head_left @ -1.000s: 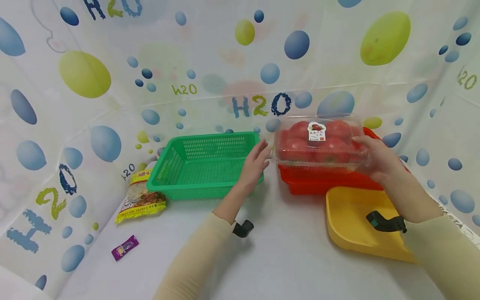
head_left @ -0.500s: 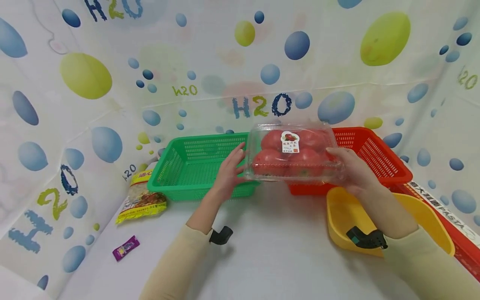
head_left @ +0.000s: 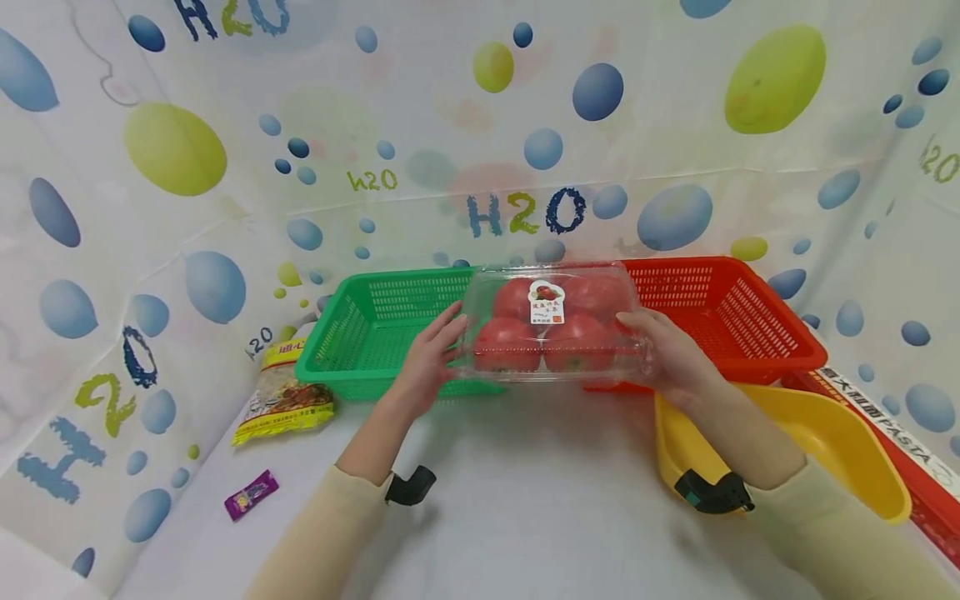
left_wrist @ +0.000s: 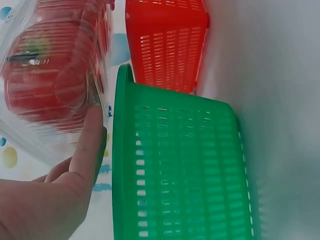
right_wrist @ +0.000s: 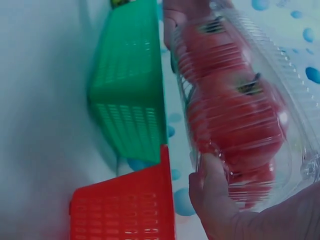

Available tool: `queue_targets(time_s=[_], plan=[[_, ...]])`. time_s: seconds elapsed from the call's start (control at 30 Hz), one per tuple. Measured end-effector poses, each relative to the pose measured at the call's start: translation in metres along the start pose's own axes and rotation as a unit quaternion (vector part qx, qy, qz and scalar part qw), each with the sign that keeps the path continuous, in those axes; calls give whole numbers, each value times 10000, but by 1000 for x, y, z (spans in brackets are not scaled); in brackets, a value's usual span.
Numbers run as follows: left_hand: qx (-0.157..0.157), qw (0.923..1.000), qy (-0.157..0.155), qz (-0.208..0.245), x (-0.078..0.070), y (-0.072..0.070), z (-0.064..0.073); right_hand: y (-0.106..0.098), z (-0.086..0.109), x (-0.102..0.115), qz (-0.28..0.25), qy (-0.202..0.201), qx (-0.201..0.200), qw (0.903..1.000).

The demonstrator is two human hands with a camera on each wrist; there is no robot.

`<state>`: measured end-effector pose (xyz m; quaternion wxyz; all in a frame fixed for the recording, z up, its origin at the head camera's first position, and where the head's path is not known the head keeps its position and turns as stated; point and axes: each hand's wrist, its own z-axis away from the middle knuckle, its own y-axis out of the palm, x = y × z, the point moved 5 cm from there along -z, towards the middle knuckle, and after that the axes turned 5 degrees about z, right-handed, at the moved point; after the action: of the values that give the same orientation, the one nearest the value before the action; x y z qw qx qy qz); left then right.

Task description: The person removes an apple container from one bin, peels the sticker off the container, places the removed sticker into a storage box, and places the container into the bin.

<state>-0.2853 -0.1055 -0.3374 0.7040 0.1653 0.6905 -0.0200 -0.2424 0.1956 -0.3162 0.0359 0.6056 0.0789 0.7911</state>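
A clear plastic box of tomatoes (head_left: 577,342) with a white label hangs over the neighbouring ends of the two baskets. My right hand (head_left: 678,362) grips its right end, the thumb (right_wrist: 214,175) against the plastic. At the left end is my left hand (head_left: 427,362), its fingers fairly straight; one finger (left_wrist: 87,145) touches the box edge in the left wrist view. Several red tomatoes (right_wrist: 240,120) show through the plastic. Behind and below the box stand a green basket (head_left: 360,383) on the left and a red basket (head_left: 750,350) on the right.
A yellow tray (head_left: 840,450) sits at the right, beside a long red pasta pack (head_left: 915,467). Left of the green basket leans a yellow food bag (head_left: 281,400). A small purple packet (head_left: 251,495) lies nearer the front. Patterned cloth walls (head_left: 420,100) surround the white table (head_left: 540,517).
The tomato box has moved left and down from over the red basket, carried by my right hand. My left hand has shifted left and lower, and its fingers now meet the box's left end.
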Motion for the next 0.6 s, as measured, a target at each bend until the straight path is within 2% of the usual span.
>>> queue_targets(time_s=[0.17,0.3,0.6], plan=[[99,9999,-115,-7,-1,-8,13,8,0,-4,360,-200,342,9986],[55,9998,-167,-12,2,-15,23,13,0,-7,812,-330,640,9941],[-59,9999,-137,88,7,-25,40,10,7,-8,1075,-184,1058,9884]])
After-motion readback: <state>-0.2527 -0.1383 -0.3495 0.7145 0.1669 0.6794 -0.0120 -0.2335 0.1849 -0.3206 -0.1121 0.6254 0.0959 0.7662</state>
